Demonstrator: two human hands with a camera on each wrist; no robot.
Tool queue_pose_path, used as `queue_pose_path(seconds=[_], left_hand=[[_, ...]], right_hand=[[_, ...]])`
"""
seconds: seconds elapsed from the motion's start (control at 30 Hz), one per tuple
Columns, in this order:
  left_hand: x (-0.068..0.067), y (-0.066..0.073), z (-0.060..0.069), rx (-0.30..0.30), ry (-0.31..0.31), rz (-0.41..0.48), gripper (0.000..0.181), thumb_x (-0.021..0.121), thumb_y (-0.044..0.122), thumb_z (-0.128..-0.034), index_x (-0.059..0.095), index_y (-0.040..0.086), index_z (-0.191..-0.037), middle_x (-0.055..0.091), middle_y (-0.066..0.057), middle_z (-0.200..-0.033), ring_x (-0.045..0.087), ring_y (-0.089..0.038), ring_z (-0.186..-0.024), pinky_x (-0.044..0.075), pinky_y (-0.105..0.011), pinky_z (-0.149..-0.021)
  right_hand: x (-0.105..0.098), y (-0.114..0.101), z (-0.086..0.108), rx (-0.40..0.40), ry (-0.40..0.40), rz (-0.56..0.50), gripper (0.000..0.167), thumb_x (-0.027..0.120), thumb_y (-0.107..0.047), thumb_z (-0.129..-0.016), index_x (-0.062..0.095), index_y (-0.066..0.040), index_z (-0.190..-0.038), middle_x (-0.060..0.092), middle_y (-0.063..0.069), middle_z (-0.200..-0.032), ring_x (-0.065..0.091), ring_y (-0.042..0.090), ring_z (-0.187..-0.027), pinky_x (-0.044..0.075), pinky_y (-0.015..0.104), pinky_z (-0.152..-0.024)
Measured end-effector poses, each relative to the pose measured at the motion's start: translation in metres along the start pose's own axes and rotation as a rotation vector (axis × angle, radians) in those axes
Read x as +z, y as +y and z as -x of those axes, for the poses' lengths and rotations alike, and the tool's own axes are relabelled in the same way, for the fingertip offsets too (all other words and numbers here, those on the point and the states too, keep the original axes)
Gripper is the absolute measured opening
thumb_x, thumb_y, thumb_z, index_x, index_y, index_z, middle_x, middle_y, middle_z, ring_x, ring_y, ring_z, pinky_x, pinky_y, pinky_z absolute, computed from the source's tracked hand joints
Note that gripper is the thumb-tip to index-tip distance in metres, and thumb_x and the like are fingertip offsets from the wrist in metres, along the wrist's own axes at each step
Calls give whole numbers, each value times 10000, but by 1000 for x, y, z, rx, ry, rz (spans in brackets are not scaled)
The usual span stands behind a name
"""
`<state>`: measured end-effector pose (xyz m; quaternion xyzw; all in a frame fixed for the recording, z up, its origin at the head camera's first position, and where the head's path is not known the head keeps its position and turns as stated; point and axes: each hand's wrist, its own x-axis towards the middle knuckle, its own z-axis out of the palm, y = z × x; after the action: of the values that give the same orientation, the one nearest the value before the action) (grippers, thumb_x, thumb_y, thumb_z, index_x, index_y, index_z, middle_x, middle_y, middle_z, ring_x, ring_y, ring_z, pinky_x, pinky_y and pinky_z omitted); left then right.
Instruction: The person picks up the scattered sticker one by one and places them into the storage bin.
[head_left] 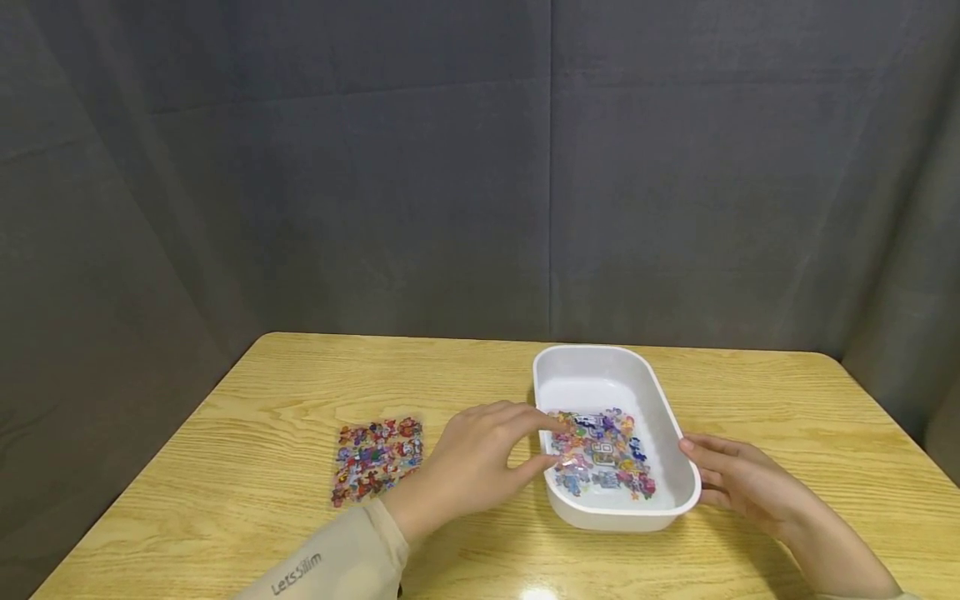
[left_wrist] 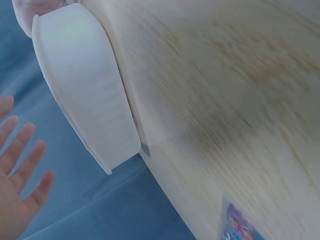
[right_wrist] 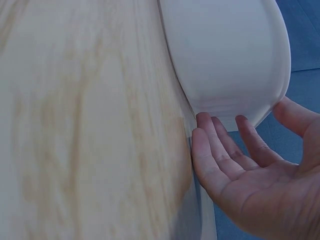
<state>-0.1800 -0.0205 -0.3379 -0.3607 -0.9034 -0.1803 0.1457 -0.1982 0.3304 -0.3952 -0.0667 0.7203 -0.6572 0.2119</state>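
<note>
Left hand [head_left: 480, 454]: the thumb and fingers are spread apart and pinch nothing. They reach over the near side of the white tub [head_left: 619, 522]. Maybe they are held wide so they can fit around something flat. I cannot tell if the tips touch the shiny packet [head_left: 603, 457].

Right hand [head_left: 738, 477]: the thumb sits on the tub's rim and the other fingers bend against its outside wall. I think this grip is there to keep the tub from sliding.

Shiny packet: it lies flat in the tub, just past the left fingertips. It looks clear, with lots of little bright shapes in pink, purple, blue and orange. One bigger shape in the middle has a gold edge. I cannot tell if they are stickers.

White tub: it is between the two hands, long with round corners and smooth sides. The high walls probably help keep things in.

Second packet [head_left: 377, 457]: it lies flat behind the left fingers, beyond the wrist, square and mostly red. It seems set close for easy reaching.

Table [head_left: 468, 375]: yellow wood, under both hands.

Grey cloth [head_left: 397, 192]: it hangs far past all the fingers.
</note>
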Motion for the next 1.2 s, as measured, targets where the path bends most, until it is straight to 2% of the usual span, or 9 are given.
queue_pose_path(seconds=[0.27, 0.6, 0.87, 1.2], left_hand=[[-5, -5, 9, 0, -8, -33, 343, 669, 402, -946, 657, 278, -1265, 651, 102, -1252, 607, -111, -1155, 494, -387, -968], [-19, -20, 22, -15, 25, -46, 328, 675, 413, -942, 666, 285, -1243, 653, 106, -1250, 594, -121, -1184, 494, -397, -973], [-24, -34, 34, -16, 33, -60, 312, 699, 393, -928, 677, 277, -1217, 667, 101, -1220, 617, -117, -1146, 516, -379, -937], [-35, -50, 50, -47, -12, -99, 314, 703, 389, -925, 676, 281, -1218, 668, 90, -1225, 627, -131, -1134, 522, -409, -924]], right_hand=[[0, 2, 0, -2, 3, -2, 726, 458, -257, -1071, 92, 254, -1435, 654, -3, -1167, 662, 107, -1023, 552, 324, -880], [0, 1, 1, -7, -6, -5, 712, 454, -254, -1073, 107, 253, -1432, 658, -10, -1157, 662, 111, -1025, 552, 322, -880], [-1, 2, 1, -10, -5, -10, 713, 455, -252, -1073, 103, 253, -1433, 654, -5, -1159, 661, 118, -1028, 551, 326, -884], [1, -2, 1, 3, -6, -11, 716, 455, -261, -1072, 108, 247, -1438, 651, 2, -1167, 660, 121, -1030, 552, 330, -881]])
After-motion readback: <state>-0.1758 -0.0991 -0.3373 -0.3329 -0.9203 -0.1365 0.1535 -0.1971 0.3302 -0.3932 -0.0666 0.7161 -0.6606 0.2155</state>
